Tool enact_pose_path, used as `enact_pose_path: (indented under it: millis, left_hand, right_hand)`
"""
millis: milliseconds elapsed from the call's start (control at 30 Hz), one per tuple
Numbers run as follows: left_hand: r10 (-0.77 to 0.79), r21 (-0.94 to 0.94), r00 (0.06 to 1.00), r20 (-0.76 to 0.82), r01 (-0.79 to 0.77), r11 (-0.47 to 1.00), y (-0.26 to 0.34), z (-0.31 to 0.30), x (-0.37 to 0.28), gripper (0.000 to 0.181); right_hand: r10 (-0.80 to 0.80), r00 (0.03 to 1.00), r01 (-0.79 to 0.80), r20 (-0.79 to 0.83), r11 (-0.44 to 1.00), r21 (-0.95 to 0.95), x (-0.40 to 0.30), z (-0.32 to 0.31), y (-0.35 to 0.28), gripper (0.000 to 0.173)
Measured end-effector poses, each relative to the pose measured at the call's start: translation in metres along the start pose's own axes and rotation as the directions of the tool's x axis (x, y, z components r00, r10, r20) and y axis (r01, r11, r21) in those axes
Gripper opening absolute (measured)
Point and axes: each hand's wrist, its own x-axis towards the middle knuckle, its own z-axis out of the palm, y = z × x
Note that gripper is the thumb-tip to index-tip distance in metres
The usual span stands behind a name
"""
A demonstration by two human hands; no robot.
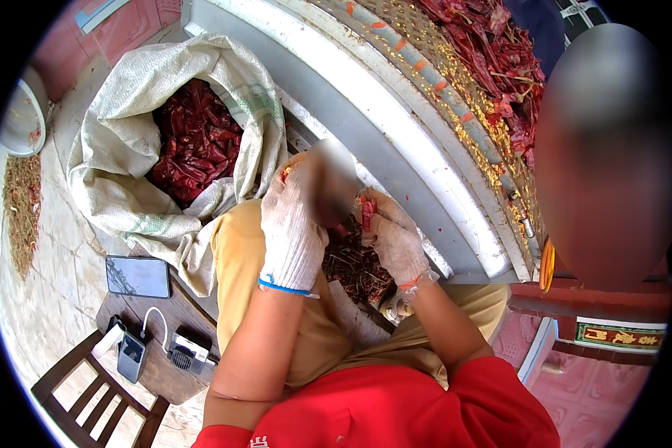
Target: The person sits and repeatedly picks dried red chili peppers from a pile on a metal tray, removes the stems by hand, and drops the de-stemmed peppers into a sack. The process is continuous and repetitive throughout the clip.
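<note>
My left hand (292, 235), in a white knitted glove with a blue cuff, is raised above my lap beside the sack. A blurred patch covers its fingers, so what they hold is hidden. A red bit with yellow seeds shows at the glove's upper edge. My right hand (395, 238), in a stained knitted glove with an orange cuff, pinches a dried red chili piece (368, 213) between thumb and fingers. Below and between the hands lies a heap of dark chili stems and scraps (358, 266), between my knees. Dark red dried chilies (201, 145) fill the open woven sack (117, 151) at my left.
A metal-framed mesh tray (403, 67) ahead bears red chilies (498, 61) and loose yellow seeds. A smartphone (138, 276) and a small fan-like device (187, 353) rest on the wooden stool (162, 381) at left, near a slatted chair (98, 392). Stems (23, 213) litter the floor.
</note>
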Motion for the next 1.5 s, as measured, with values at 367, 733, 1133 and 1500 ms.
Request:
enact_pose_path:
  millis: [367, 733, 1133, 1500]
  left_hand:
    - [-0.066, -0.170, 0.998, -0.024, 0.061, 0.984, -0.012, -0.002, 0.006, 0.026]
    - [0.356, -0.416, 0.933, -0.051, -0.344, 0.842, 0.007, 0.019, 0.005, 0.066]
    - [-0.045, -0.267, 0.998, -0.037, 0.033, 0.963, -0.005, 0.002, 0.024, 0.027]
    - [-0.260, 0.098, 0.966, -0.003, 0.259, 0.961, -0.037, -0.011, 0.025, 0.030]
  right_hand:
    - [-0.326, 0.834, 0.522, 0.446, 0.201, -0.829, 0.003, 0.074, -0.052, 0.052]
    - [-0.255, 0.676, 0.701, 0.691, -0.064, -0.710, 0.051, 0.190, -0.110, 0.043]
    - [-0.222, 0.745, 0.609, 0.629, -0.158, -0.777, 0.027, 0.170, -0.146, 0.035]
    - [-0.815, 0.578, -0.131, -0.044, -0.039, -0.991, -0.004, -0.027, -0.268, 0.058]
